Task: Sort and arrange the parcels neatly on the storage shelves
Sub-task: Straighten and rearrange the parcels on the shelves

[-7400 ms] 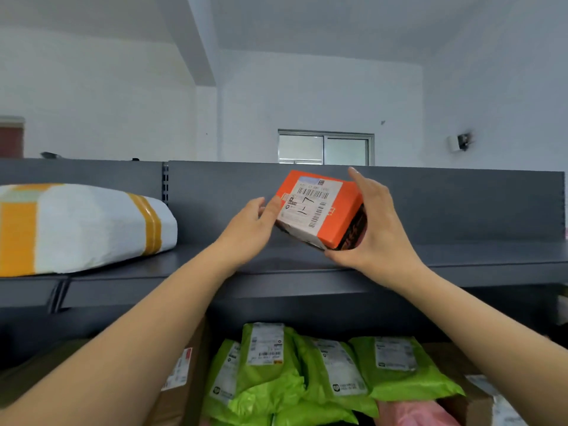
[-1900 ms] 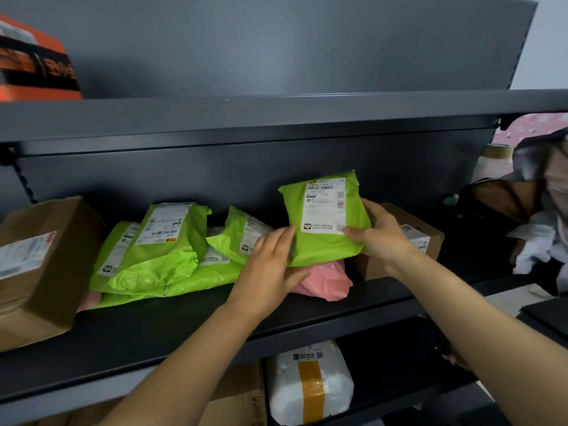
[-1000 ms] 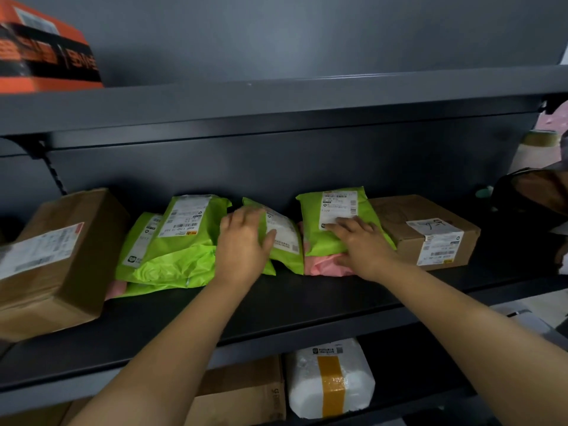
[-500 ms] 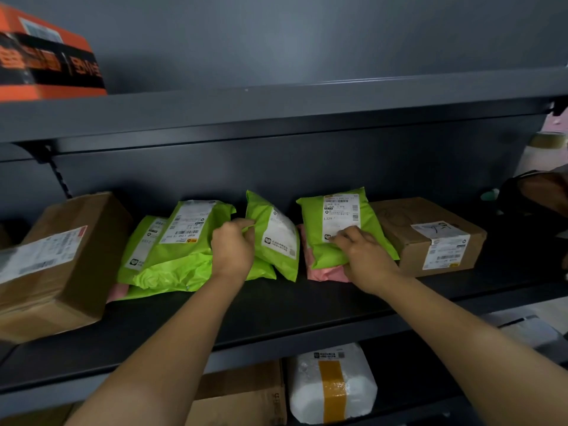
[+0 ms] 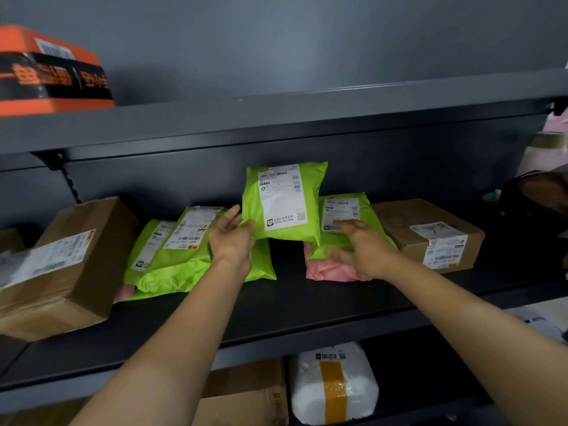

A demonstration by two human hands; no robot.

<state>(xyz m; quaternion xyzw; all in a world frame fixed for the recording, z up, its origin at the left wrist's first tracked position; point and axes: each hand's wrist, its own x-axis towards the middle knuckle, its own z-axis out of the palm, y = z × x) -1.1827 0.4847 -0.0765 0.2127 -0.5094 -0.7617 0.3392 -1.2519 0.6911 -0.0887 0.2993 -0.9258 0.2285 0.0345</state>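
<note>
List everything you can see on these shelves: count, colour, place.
shelving: one unit, dark grey, three levels in view
orange box: one, orange with a black band, top shelf, left
left cardboard box: one, brown, middle shelf, left
right cardboard box: one, brown, middle shelf, right
lower cardboard box: one, brown, bottom shelf
green mailer pile: about three, lime, middle shelf, left of centre
lifted green mailer: one, lime, held above the middle shelf
right green mailer: one, lime, on the pink mailer
pink mailer: one, pink, middle shelf
white parcel: one, white with yellow tape, bottom shelf
left hand: grips the lifted green mailer
right hand: rests on the right green mailer
</note>
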